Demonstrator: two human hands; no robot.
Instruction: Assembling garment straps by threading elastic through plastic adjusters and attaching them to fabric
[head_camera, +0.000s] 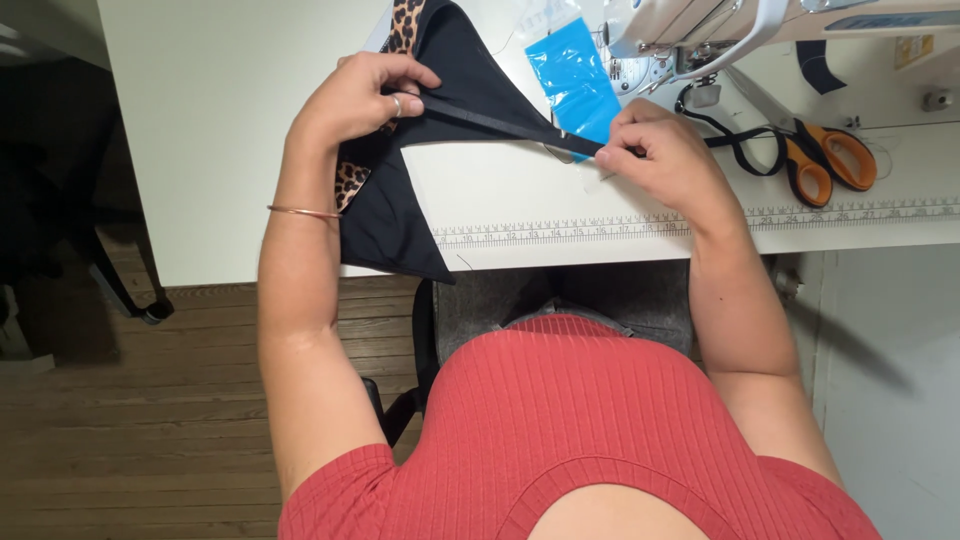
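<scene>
Together, both hands pinch a black strap (505, 122) taut over the white table (230, 150): left hand (360, 95) closed at the black fabric (400, 215), right hand (665, 150) clamping its far end.

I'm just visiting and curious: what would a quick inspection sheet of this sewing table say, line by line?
Surface: white table with a printed ruler strip along its near edge.
Job's things: black fabric with leopard-print lining, partly hanging over the edge; a black strap pulled taut between both hands.
Clutter: orange-handled scissors, blue plastic packet, black elastic.
Hands: left hand pinches the strap against the fabric; right hand pinches the strap's end.
Cables: nothing seen.
Surroundings: white sewing machine at the table's back, wooden floor, dark chair base at the left.
</scene>
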